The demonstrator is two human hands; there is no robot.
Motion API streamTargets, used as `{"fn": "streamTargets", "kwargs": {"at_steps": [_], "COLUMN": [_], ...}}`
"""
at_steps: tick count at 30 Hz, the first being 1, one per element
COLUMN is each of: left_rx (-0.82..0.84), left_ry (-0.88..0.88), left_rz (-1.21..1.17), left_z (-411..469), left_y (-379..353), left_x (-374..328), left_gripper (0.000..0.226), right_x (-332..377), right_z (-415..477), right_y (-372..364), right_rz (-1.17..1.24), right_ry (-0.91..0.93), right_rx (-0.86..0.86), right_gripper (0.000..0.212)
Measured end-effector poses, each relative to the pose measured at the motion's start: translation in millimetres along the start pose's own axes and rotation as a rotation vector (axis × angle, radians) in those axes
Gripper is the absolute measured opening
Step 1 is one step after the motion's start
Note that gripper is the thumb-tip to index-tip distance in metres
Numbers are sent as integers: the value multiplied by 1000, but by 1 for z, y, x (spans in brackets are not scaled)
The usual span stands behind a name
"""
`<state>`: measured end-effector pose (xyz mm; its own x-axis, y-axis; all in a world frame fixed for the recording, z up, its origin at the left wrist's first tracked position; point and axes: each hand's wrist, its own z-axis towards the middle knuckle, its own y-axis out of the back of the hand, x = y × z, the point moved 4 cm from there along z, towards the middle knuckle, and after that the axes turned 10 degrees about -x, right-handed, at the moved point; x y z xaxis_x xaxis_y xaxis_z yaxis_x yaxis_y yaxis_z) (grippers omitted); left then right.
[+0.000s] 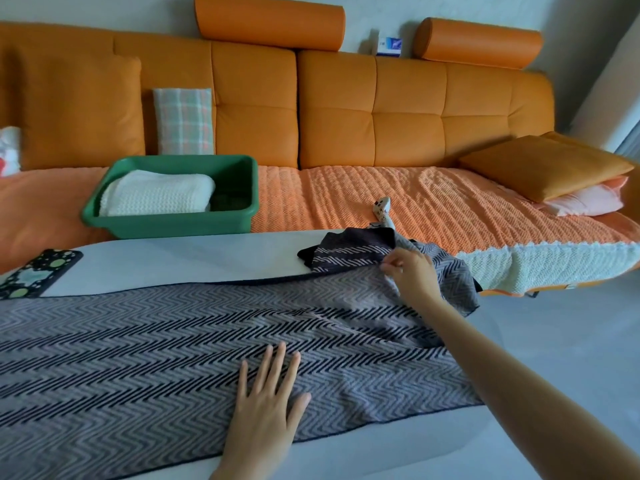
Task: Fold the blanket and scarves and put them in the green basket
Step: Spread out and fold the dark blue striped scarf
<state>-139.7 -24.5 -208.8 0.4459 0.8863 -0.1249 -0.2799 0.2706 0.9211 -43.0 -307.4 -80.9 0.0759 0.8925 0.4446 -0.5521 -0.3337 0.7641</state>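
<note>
- Landmark: the green basket (180, 216), sitting on the orange sofa (381, 199) beyond my white desk (180, 261).
- Left of the basket and nearer to me, a dark patterned mat (36, 273) lies at the desk's far left edge.
- Inside the basket, against its left side, rests a folded white blanket (157, 194); the basket's right part shows bare green floor.
- Behind the basket, a plaid cushion (183, 121) leans upright on the sofa back.
- In front of the basket, a grey zigzag scarf (156, 348) lies spread across the desk.
- My left hand (266, 407), in front and to the right of the basket, lies flat on the scarf, fingers spread wide, gripping nothing.
- Further right, my right hand (410, 271) pinches a fold of the scarf's bunched, turned-over end at the desk's far edge.
- Right of the basket on the sofa seat lies a small white remote (381, 209).
- Far right, 2 cushions (547, 171) are stacked.
</note>
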Motion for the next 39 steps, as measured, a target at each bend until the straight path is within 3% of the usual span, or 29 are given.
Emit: {"fn": "streamTargets", "kwargs": {"at_steps": [3,8,11,14,16,20,23,27,30,33,37,39], "left_rx": [19,38,16,-5,-8,-8,-3,-18,-15,28,76,145], "left_ry": [0,16,27,22,22,23,19,12,7,23,15,26], "left_rz": [10,19,15,13,19,9,1,-2,18,9,-30,-54], "left_z": [1,1,1,1,1,2,3,4,4,4,2,1], "left_y": [1,-1,-3,-3,-4,-6,-5,-4,-3,-2,1,-1], "left_x": [0,1,2,2,2,3,3,2,2,3,2,2], "left_gripper": [61,62,63,62,62,63,63,63,62,62,62,62], "right_x": [13,7,-8,-46,-86,-133,-139,-143,-128,-86,-3,36], "right_z": [25,35,26,15,2,-17,-21,-19,-8,11,5,-24], "right_y": [2,-29,-25,2,16,30,32,30,31,40,42,33], "right_rz": [-67,-268,-199,-59,18,132,321,445,477,439,504,414], "right_ry": [-44,-11,-40,-292,-517,-756,-928,-1026,-931,-675,-330,-86], "right_rx": [-101,93,48,-77,-68,1,-132,-265,-311,-303,-116,31], "right_gripper": [13,16,34,45,53,72,67,46,33,27,9,7]}}
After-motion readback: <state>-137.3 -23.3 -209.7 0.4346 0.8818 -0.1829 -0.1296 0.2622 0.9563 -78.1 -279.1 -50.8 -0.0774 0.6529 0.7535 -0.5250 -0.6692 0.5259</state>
